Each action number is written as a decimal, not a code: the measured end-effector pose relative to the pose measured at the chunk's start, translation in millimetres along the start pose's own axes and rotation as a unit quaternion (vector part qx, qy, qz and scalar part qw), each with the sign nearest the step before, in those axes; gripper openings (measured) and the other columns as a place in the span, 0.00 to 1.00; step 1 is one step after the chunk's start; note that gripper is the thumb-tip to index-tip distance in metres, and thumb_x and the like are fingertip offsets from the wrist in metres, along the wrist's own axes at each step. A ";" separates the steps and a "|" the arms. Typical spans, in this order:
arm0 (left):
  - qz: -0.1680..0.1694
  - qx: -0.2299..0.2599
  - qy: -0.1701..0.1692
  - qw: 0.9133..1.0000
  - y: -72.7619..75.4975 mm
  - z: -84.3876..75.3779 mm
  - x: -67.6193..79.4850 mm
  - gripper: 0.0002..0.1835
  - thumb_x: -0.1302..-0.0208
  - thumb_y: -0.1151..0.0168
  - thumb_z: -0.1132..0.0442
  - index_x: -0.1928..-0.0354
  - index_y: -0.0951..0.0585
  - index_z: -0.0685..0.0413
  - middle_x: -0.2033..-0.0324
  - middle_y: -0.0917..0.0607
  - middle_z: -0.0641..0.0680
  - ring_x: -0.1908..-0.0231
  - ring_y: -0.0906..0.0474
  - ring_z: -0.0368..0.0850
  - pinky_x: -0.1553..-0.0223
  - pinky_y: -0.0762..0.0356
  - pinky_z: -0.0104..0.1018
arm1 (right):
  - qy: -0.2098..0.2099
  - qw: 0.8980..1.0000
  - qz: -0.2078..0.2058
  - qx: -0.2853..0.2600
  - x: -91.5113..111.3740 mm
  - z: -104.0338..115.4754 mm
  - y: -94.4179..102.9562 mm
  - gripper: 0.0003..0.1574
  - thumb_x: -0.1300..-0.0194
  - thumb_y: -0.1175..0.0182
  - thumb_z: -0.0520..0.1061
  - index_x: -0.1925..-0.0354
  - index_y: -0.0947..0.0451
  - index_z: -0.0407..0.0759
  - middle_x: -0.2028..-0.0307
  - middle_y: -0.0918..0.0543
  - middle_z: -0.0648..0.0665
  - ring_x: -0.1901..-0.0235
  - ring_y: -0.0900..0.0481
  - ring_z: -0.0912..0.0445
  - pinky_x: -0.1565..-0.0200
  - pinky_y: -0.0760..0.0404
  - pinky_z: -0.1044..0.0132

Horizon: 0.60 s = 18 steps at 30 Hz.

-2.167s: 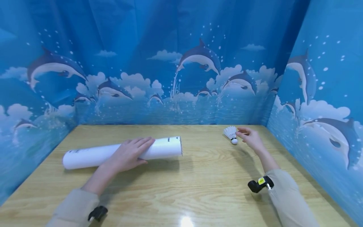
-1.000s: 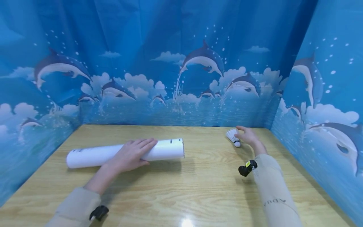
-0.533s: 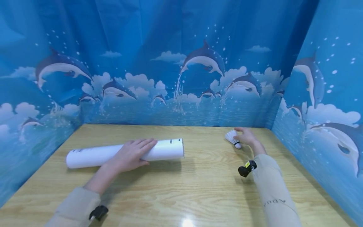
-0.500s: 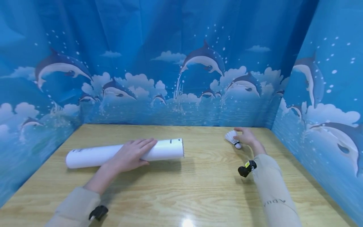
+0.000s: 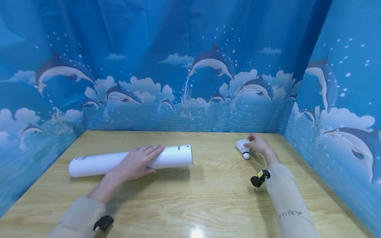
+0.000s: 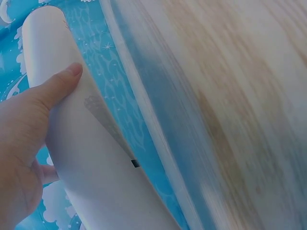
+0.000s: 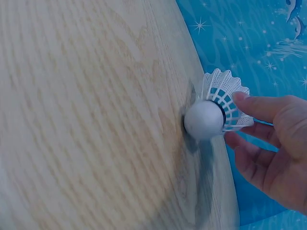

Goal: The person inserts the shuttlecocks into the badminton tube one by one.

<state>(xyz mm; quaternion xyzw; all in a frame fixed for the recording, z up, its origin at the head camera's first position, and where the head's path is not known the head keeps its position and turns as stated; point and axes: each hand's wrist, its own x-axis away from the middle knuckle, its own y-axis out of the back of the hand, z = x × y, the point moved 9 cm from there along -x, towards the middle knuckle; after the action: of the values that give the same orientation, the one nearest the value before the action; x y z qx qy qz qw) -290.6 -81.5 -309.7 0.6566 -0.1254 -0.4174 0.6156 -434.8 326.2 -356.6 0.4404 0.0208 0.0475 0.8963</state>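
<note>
My left hand grips a long white shuttlecock tube from above, thumb on the near side, fingers over the top. The tube's right end stands over its shadow, higher than the left end near the table. In the left wrist view, a shuttlecock picture is printed on the tube, with the thumb across it. Far right on the table, my right hand pinches the feather skirt of a white shuttlecock. The right wrist view shows the thumb on the skirt of the shuttlecock and its rounded cork close to the wood.
Both things are on a wood-grain table. Behind and at the sides hangs a blue curtain with dolphins, meeting the table's back edge. A small black wrist camera sits on the right cuff, another black camera on the left.
The right forearm has swung left and the right hand has closed on the shuttlecock. Its cork has turned slightly left and toward me. The left hand and tube look nearly still.
</note>
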 end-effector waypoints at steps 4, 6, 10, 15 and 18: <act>-0.003 0.002 -0.001 1.000 0.2 0.1 0.0 0.49 0.58 0.25 0.49 0.33 0.36 0.55 0.40 0.29 0.58 0.45 0.29 0.56 0.51 0.27 0.57 | -0.003 1.000 -0.002 0.014 1.9 -2.0 -0.8 0.25 0.36 0.43 0.43 0.46 0.34 0.28 0.51 0.30 0.27 0.64 0.23 0.44 0.64 0.20 0.55; -0.004 0.002 -0.002 1.000 0.5 -0.4 -0.1 0.49 0.58 0.25 0.49 0.33 0.36 0.55 0.40 0.28 0.58 0.45 0.29 0.56 0.51 0.27 0.57 | -0.007 1.000 -0.002 0.019 3.1 -2.4 -1.3 0.26 0.35 0.43 0.43 0.44 0.33 0.28 0.50 0.30 0.28 0.63 0.23 0.44 0.64 0.19 0.55; -0.007 0.005 -0.003 1.000 1.6 -1.3 -0.4 0.49 0.58 0.25 0.49 0.34 0.36 0.55 0.40 0.28 0.59 0.45 0.29 0.57 0.51 0.27 0.58 | -0.002 1.000 -0.002 0.014 7.0 -0.7 -0.7 0.25 0.35 0.44 0.42 0.44 0.32 0.27 0.53 0.28 0.27 0.63 0.23 0.43 0.64 0.19 0.55; -0.006 0.008 0.000 1.000 2.0 -1.4 -0.5 0.48 0.58 0.25 0.50 0.34 0.36 0.55 0.40 0.28 0.59 0.45 0.29 0.57 0.51 0.27 0.58 | 0.025 1.000 -0.010 0.007 11.2 -0.3 2.5 0.18 0.37 0.43 0.38 0.53 0.27 0.26 0.63 0.22 0.33 0.68 0.23 0.47 0.71 0.20 0.59; -0.006 0.008 0.000 1.000 2.2 -1.6 -0.7 0.48 0.58 0.25 0.50 0.34 0.36 0.55 0.40 0.28 0.59 0.45 0.29 0.57 0.52 0.26 0.58 | 0.044 0.999 -0.010 -0.002 14.0 -1.2 3.8 0.13 0.38 0.43 0.37 0.59 0.26 0.26 0.71 0.22 0.39 0.72 0.24 0.48 0.75 0.23 0.61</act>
<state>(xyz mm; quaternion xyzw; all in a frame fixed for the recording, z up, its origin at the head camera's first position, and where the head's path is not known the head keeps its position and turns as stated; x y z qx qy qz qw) -289.1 -80.4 -307.6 0.6622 -0.1246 -0.4199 0.6080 -421.3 330.9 -354.2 0.4354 0.0647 0.0579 0.8960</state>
